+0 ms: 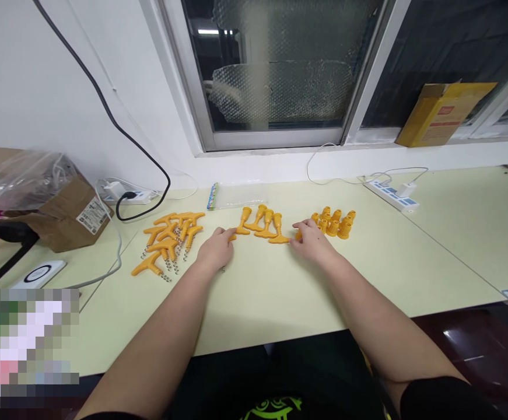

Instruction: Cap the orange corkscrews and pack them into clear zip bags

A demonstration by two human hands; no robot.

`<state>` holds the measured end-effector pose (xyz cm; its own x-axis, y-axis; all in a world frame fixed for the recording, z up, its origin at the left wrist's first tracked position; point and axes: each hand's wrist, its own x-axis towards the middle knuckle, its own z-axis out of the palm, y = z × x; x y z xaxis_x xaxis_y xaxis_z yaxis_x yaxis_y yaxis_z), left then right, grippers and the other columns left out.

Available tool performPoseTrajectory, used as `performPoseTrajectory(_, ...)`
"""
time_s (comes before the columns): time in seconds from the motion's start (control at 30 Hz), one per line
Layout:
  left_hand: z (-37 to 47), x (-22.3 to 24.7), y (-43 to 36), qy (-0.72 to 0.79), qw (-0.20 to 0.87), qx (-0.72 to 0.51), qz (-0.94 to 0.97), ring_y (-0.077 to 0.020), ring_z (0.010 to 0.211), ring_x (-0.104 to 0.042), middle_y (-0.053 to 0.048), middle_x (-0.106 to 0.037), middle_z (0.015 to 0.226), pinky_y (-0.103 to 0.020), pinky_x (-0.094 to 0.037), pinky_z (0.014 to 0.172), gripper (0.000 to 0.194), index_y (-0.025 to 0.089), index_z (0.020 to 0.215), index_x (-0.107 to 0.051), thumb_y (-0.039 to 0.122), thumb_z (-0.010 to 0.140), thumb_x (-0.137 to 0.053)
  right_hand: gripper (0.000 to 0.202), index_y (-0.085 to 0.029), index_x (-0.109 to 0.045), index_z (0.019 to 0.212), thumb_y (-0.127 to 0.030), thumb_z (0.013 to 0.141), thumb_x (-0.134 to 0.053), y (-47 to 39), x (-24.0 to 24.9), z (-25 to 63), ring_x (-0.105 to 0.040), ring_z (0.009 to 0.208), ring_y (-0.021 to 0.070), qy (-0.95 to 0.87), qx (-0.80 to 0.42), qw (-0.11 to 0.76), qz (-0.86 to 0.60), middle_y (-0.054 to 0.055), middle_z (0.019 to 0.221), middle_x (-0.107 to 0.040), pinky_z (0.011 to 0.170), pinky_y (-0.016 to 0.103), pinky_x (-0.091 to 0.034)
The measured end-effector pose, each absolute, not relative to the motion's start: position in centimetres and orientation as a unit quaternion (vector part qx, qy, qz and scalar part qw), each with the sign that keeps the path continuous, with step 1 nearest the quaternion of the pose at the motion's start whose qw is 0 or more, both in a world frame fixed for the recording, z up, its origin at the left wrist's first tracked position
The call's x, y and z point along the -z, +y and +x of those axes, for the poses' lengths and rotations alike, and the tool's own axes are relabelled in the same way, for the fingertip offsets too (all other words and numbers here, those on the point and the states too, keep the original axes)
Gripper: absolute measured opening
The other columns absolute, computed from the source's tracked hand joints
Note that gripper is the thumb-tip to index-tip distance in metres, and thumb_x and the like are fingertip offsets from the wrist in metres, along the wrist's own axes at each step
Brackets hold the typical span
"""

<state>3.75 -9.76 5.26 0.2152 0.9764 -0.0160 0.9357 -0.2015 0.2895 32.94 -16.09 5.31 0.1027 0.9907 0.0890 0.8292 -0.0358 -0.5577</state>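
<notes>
My left hand [216, 249] is closed around a yellow-handled corkscrew [233, 237]; a bit of the handle shows by the fingertips and the metal tip pokes out below. Loose T-handled corkscrews [166, 233] with bare spirals lie in a pile to its left. My right hand [311, 240] pinches a yellow sleeve [298, 234], mostly hidden by the fingers. Beyond that hand, several hollow yellow sleeves [333, 227] stand upright in a cluster. Between the hands lies a row of corkscrews with sleeves over their spirals [268, 220], handles toward me.
A clear plastic bag [240, 196] lies by the wall. Power strips stand at the back left [136, 197] and back right [391, 195], with cables. An open cardboard box [67, 213] and a white charging pad [39, 273] are at the left. A yellow carton [440, 116] leans against the window.
</notes>
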Motion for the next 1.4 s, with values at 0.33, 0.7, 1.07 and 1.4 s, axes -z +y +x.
performPoseTrajectory(0.33,5.0,-5.1,-9.4,0.603,0.092,-0.053,0.791,-0.0285,0.131,-0.062,-0.002,-0.045,0.164,-0.043,-0.057,0.096,0.071,0.035,0.158,-0.047,0.009,0.094,-0.032,0.047,-0.015,-0.062,0.138,-0.028,0.093,-0.066,-16.3,-5.6,32.7,-0.068,0.098,0.0224,-0.655,-0.178,0.237,-0.695,0.016,0.138,-0.054,0.097,0.039,-0.053)
performPoseTrajectory(0.7,5.4,-4.3,-8.7,0.57,0.104,-0.084,0.811,-0.0313,0.138,-0.059,0.0,-0.05,0.163,-0.046,-0.053,0.105,0.069,0.037,0.155,-0.052,0.009,0.093,-0.041,0.057,-0.015,-0.056,0.147,-0.029,0.093,-0.066,-16.3,-5.8,32.6,-0.068,0.104,0.0269,-0.634,-0.203,0.225,-0.712,0.019,0.141,-0.051,0.101,0.043,-0.052)
performPoseTrajectory(1.07,5.3,-5.0,-9.9,0.557,0.115,-0.152,0.808,-0.0306,0.119,-0.068,-0.011,-0.062,0.142,-0.043,-0.054,0.1,0.06,0.027,0.147,-0.058,0.01,0.094,-0.038,0.033,-0.018,-0.07,0.119,-0.01,0.092,-0.052,-15.5,-4.9,33.3,-0.07,0.097,0.0252,-0.642,-0.125,0.378,-0.656,0.015,0.124,-0.061,0.096,0.045,-0.057)
performPoseTrajectory(1.4,4.3,-6.5,-10.0,0.56,0.349,-0.417,0.625,-0.0132,0.049,-0.054,0.0,-0.064,0.073,-0.028,-0.046,0.053,0.042,0.015,0.127,-0.065,0.039,0.094,-0.058,0.033,-0.023,-0.059,0.112,-0.041,0.088,-0.071,-16.0,-5.9,32.8,-0.067,0.081,0.0207,-0.628,-0.173,0.501,-0.57,0.006,0.101,-0.068,0.072,0.038,-0.058)
